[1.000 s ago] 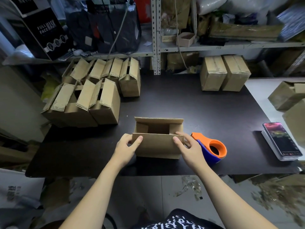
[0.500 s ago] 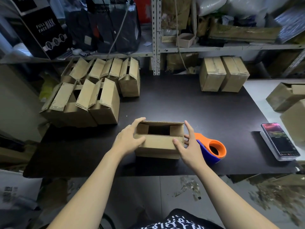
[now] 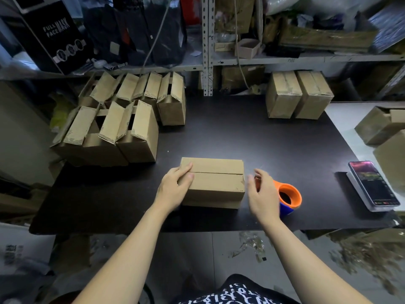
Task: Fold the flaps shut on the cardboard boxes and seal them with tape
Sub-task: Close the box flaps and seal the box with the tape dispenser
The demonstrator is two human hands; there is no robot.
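Head view: the box (image 3: pixel 212 183) sits at the near middle of the table (image 3: pixel 241 139), flaps folded flat and meeting in a seam, with no tape on it yet. The left hand (image 3: pixel 175 189) presses flat fingers on its left end. The right hand (image 3: pixel 262 194) hangs loose and empty just beside the dispenser (image 3: pixel 289 196), possibly touching it. Two closed boxes (image 3: pixel 298 95) at the back right look done, while the open boxes (image 3: pixel 122 128) at the left await folding.

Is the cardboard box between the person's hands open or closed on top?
Shut. On the brown cardboard box, both top flaps lie flat, meeting along a middle seam, the left hand resting on them. No tape shows.
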